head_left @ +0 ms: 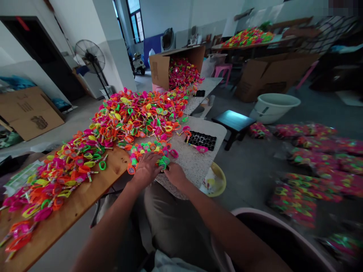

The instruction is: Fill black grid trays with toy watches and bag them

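Rows of toy watches (146, 148) in pink, orange, yellow and green lie closely packed at the near edge of the speckled tabletop. My left hand (146, 168) rests palm down over these rows, fingers stretched out. Beside its fingertips is a green toy watch (163, 162). My right hand (175, 175) is closed at the near right corner of the rows, by a small dark edge; its fingertips are hidden. Further right lies a black slotted tray (202, 140), with a pink toy watch (201, 149) at its near edge.
A heap of loose toy watches (138, 113) spreads onto the wooden board (110, 166) at left. Behind it a cardboard box (160, 71) spills more. A yellow basin (219, 179), a large tub (255, 213) and bagged watches (300, 202) stand right. A co-worker's arm (302, 32) shows far right.
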Demonstrator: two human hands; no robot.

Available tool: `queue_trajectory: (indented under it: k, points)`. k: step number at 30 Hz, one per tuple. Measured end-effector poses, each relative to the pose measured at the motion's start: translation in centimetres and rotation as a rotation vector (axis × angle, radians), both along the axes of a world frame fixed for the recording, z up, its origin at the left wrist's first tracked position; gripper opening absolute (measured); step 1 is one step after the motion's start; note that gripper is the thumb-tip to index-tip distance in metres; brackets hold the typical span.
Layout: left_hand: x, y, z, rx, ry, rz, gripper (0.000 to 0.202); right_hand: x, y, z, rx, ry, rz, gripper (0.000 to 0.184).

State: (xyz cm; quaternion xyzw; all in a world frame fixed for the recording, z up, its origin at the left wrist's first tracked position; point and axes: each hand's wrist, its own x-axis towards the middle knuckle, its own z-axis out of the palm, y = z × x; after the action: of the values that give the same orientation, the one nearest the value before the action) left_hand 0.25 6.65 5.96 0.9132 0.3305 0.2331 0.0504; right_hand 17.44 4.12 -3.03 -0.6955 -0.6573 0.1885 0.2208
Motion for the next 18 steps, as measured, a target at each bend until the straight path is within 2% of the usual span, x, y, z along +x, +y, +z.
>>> queue_trajectory:
  k: [3, 6, 9, 11, 13, 16, 18]
  points:
    - [0.4, -0.2, 0.2, 0.017, 0.001, 0.024, 0.036, -0.2, 0.0, 0.2, -0.017, -0.012, 0.008, 0.029]
    - [0.5, -0.8, 0.5, 0.053, -0.019, 0.028, 0.035, 0.2, -0.5, 0.7, -0.005, 0.022, 0.073, 0.025]
    - [-1.3, -1.7, 0.5, 0.124, -0.181, 0.054, 0.032, 2.6, -1.4, 1.0, 0.032, 0.191, 0.095, 0.026]
    - [-4.0, -2.2, 0.0, 0.170, -0.337, 0.139, 0.030, 5.5, -2.2, 1.0, 0.100, 0.279, -0.007, 0.027]
    - [-7.2, -2.5, -1.2, 0.184, -0.448, 0.323, 0.030, 9.3, -3.2, 0.9, 0.176, 0.269, -0.196, 0.027]
    - [-11.8, -2.9, -3.8, 0.027, -0.509, 0.636, 0.040, 15.3, -4.7, 0.4, 0.182, 0.185, -0.468, 0.028]
    - [-13.6, -3.4, -5.4, -0.116, -0.516, 0.755, 0.046, 18.4, -5.8, -0.5, 0.139, 0.144, -0.602, 0.030]
